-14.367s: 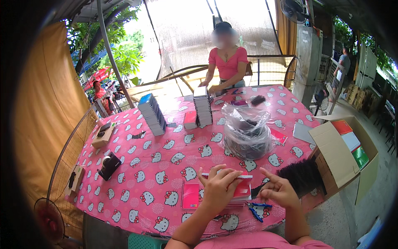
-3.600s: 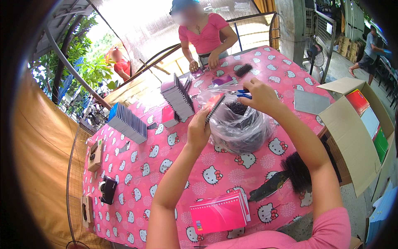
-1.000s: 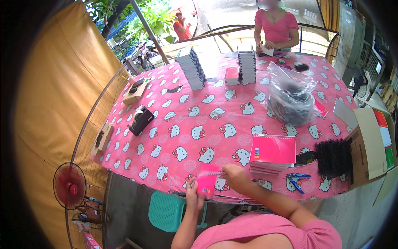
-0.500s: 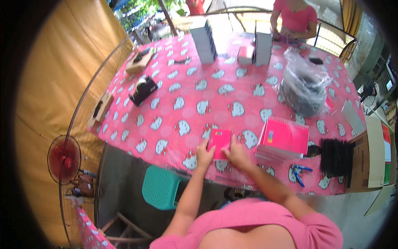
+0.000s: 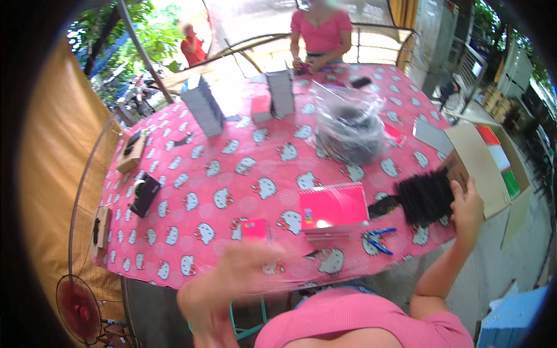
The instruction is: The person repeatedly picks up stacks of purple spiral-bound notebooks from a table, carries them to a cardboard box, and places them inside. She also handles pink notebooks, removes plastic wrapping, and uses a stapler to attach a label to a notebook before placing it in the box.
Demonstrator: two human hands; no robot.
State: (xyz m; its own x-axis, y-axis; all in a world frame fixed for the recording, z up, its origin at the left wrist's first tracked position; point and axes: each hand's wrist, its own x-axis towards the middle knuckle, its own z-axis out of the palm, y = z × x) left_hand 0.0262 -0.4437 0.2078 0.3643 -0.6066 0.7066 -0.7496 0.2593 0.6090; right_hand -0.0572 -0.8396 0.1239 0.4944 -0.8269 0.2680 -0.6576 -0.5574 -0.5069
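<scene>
My left hand (image 5: 246,269) is smeared by motion above the near table edge, in front of a small pink notebook (image 5: 254,229) lying on the cloth. Whether its fingers hold anything cannot be made out. At the right, my right hand (image 5: 467,209) reaches to the end of a black, bristly-looking bundle (image 5: 423,198), fingers stretched out and apart at its edge. Between the hands stands a stack of pink spiral notebooks (image 5: 333,207). Blue-handled pliers (image 5: 380,240) lie with their handles spread, just right of the stack.
The pink patterned tablecloth (image 5: 223,174) carries a plastic-wrapped dark coil (image 5: 351,133), two tall book stacks (image 5: 203,107) and a tape dispenser (image 5: 145,194). An open cardboard box (image 5: 478,168) stands at the right. Across the table, a person in pink (image 5: 321,32) handles something small.
My view has swung right. Both hands have left the small notebook, which now lies on the cloth. My right hand has moved right to the black bundle; my left has come back toward me.
</scene>
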